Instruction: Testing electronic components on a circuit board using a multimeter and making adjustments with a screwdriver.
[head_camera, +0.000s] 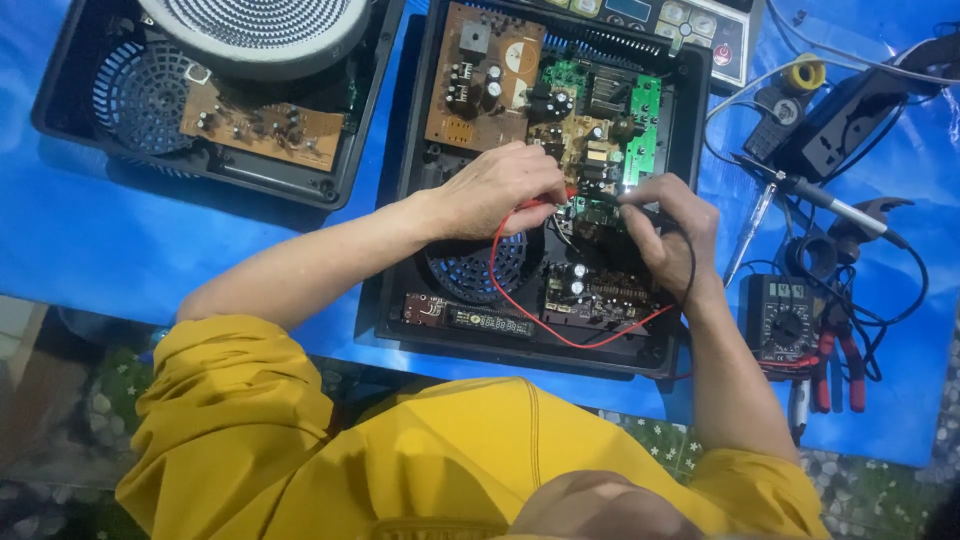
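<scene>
At the centre, an opened black appliance case (420, 200) lies on the blue-covered desk (80, 230), its tan and green circuit boards (590, 130) bare; the left hand (500, 185) has its fingers pinched on a red test probe (545, 203), and the right hand (670, 225) has its fingers closed round a black probe (640, 208), both tips meeting the boards. A red lead (520, 300) loops toward 5 o'clock across the round fan grille (470, 268). At 4 o'clock lies a dark multimeter (785, 318) beside red-handled pliers (840, 365), at 2 o'clock a soldering iron (830, 205), and at 10 o'clock a second opened case (200, 110).
</scene>
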